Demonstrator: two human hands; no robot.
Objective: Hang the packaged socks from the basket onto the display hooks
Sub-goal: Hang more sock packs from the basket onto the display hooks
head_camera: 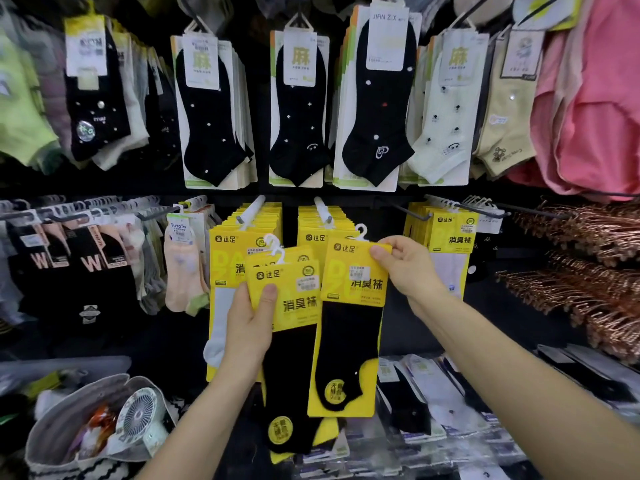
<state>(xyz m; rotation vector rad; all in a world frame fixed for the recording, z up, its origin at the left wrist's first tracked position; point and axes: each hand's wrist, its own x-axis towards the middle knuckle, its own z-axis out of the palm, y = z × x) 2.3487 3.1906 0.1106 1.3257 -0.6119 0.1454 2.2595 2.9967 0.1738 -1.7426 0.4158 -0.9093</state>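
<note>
1. Pinching one top corner of a sock pack point(349, 327) between thumb and fingertips of the right hand point(401, 268), closed tight; likely swinging or slipping from so small a grip.
2. Clutching a stack of packs point(294, 306) in the left hand point(249, 317), thumb across the front, fingers hidden behind; possibly fanning out and dropping.
3. Holding the white hanger point(361, 232) just beside the display hook point(322, 209), not yet threaded; possibly snagging on packs crowding that hook.
</note>
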